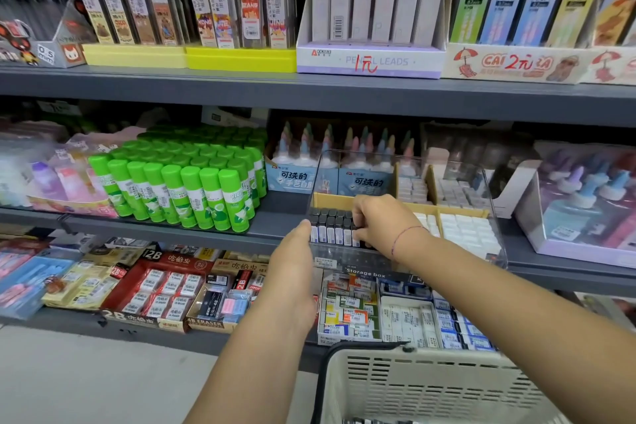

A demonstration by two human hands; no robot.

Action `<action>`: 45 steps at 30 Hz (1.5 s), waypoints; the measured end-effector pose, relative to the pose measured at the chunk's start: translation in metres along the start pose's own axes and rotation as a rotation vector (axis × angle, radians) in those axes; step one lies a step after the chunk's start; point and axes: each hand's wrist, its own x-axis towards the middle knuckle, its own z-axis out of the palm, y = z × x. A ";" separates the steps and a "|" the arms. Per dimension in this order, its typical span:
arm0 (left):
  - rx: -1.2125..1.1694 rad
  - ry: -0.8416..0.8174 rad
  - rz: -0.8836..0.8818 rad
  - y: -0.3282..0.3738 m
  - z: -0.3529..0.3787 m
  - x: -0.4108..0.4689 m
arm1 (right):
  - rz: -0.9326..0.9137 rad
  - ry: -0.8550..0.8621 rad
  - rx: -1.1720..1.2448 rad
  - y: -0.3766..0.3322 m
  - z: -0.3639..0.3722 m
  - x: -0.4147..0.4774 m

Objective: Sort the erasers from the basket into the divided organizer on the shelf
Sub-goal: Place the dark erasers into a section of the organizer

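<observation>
Clear organizer (495, 217): on the middle shelf (268, 227); I count three front compartments.
Erasers (332, 229): dark-sleeved, upright, front row about six, left compartment.
Right hand (380, 220): my fingers pinch that row.
Left hand (292, 265): flat on organizer's left wall, holding nothing.
Basket (430, 385): one, below.

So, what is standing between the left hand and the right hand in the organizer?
In the head view, a row of upright dark-topped erasers stands between the left hand and the right hand, in the clear organizer's front-left compartment.
</observation>
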 end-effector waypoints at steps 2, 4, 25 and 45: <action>0.021 0.010 0.030 -0.007 -0.004 0.004 | -0.007 0.026 -0.007 -0.001 -0.003 -0.005; 0.071 0.010 0.037 -0.015 -0.010 0.007 | -0.013 0.072 0.025 -0.001 -0.009 -0.014; 1.155 -0.007 0.332 -0.213 -0.054 -0.012 | 0.326 -0.603 0.346 0.121 0.275 -0.211; 1.202 0.054 0.423 -0.223 -0.058 -0.007 | 0.266 -0.525 0.221 0.097 0.330 -0.210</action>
